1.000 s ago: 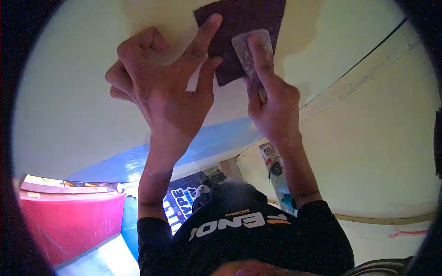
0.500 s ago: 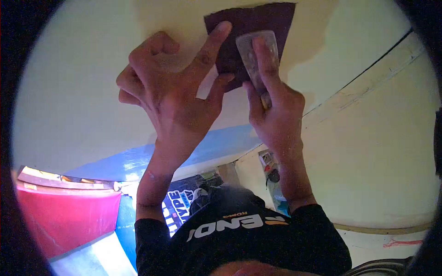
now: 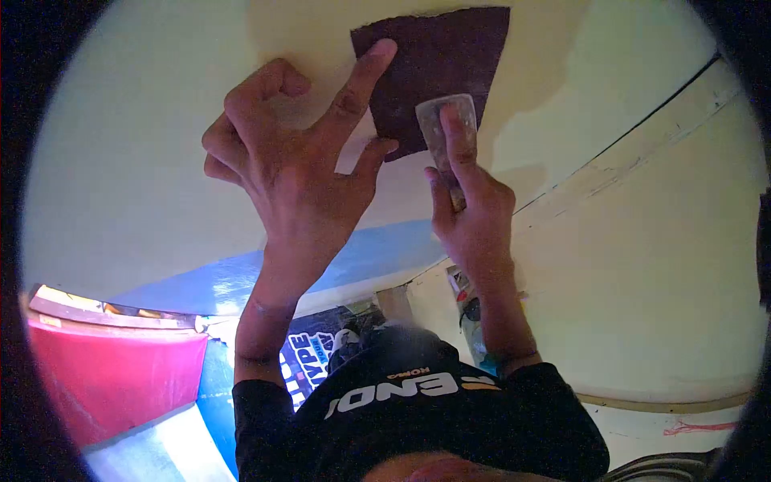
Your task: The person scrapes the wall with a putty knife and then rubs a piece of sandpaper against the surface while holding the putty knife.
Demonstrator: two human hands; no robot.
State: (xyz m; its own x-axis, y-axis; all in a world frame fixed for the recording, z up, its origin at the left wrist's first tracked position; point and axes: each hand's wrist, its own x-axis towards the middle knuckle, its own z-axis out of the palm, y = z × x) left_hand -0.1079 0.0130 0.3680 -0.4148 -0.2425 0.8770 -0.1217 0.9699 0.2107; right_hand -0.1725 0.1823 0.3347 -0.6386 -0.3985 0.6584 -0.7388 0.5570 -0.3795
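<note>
A dark brown sheet (image 3: 438,60) with a rough upper edge, perhaps sandpaper, lies flat against the pale wall (image 3: 161,161). My left hand (image 3: 293,157) is spread at its left side. The index fingertip presses on the upper left of the sheet and the thumb tip is at its lower left edge; the other fingers are bent and apart. In my right hand (image 3: 474,197) is a putty knife (image 3: 434,132), its handle mostly hidden by my fingers. My index finger lies along the blade, which is over the sheet's lower right part.
A blue band (image 3: 369,249) runs along the wall below my hands. At lower left are a red panel (image 3: 120,369) and a bright light. On the right, a dark seam (image 3: 618,149) separates two pale surfaces. A printed dark poster or cloth (image 3: 309,345) is behind my body.
My right hand and the putty knife have moved down over the sheet, from its middle toward its lower edge. My left hand keeps its place on the sheet.
</note>
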